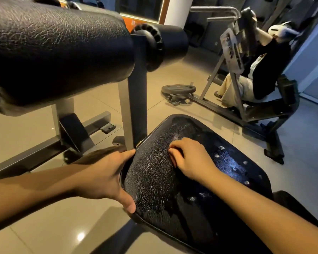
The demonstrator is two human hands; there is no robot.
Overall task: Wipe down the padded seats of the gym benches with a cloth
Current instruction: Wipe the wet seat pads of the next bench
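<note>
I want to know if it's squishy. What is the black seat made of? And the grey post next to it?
The black seat looks like padding covered in vinyl or fake leather: shiny, with a fine wrinkled grain that seems cracked from wear. Real leather is possible. The grey post looks like painted metal: square, straight and smooth with a dull sheen.

Weight plate (178, 88) on tiled floor (26, 129), person (264, 70) beyond
</note>
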